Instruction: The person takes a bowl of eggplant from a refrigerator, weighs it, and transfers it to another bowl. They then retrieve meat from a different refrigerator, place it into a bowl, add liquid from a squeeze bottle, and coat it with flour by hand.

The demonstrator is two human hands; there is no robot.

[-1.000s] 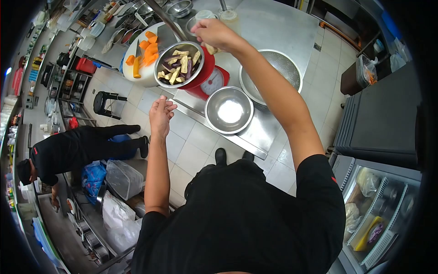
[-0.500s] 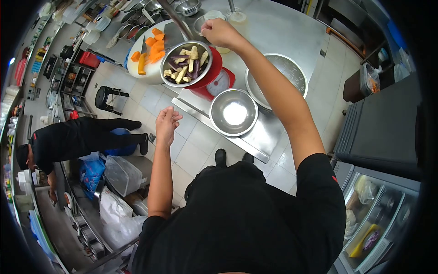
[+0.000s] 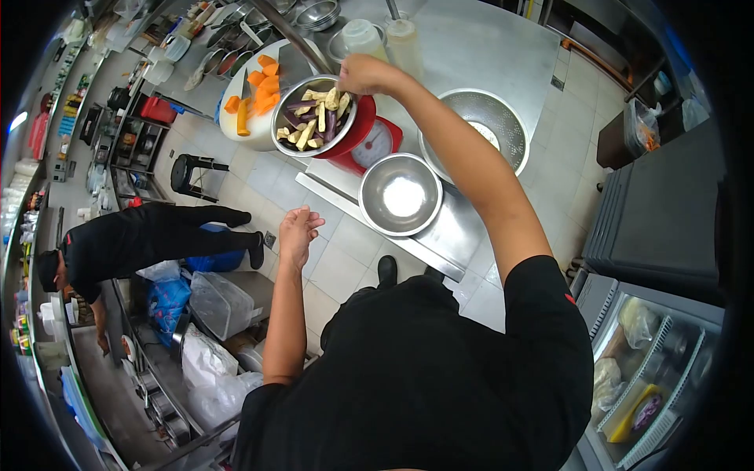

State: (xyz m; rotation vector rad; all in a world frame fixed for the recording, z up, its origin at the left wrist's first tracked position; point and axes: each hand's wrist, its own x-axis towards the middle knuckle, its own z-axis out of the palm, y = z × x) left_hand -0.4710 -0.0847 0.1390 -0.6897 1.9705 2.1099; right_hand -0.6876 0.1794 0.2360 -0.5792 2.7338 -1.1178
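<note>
My right hand [image 3: 365, 76] is at the far right rim of a metal bowl [image 3: 280, 132] of cut eggplant [image 3: 320, 118]. Its fingers are pressed together; whatever is between them is hidden. The bowl sits on a red scale [image 3: 373, 145] with a round dial. My left hand [image 3: 299, 234] hovers over the floor in front of the counter, fingers loosely bent and apart, holding nothing. A shiny bowl [image 3: 400, 194] stands nearer me, beside a perforated colander [image 3: 506, 129] partly behind my right forearm. Orange chunks [image 3: 265, 85] and a knife lie on a round white board [image 3: 236, 124].
Squeeze bottles [image 3: 404, 45] stand behind the scale on the steel counter [image 3: 471, 39]. A metal post rises near the bowl. At left, a person in black [image 3: 133, 239] bends over a worktop. A black stool [image 3: 184, 173] stands on the floor; an open fridge [image 3: 644, 361] is at lower right.
My right hand has come down and nearer to the eggplant bowl's rim, uncovering the bottles behind it. My left hand is slightly lower. The whole view has shifted a little.
</note>
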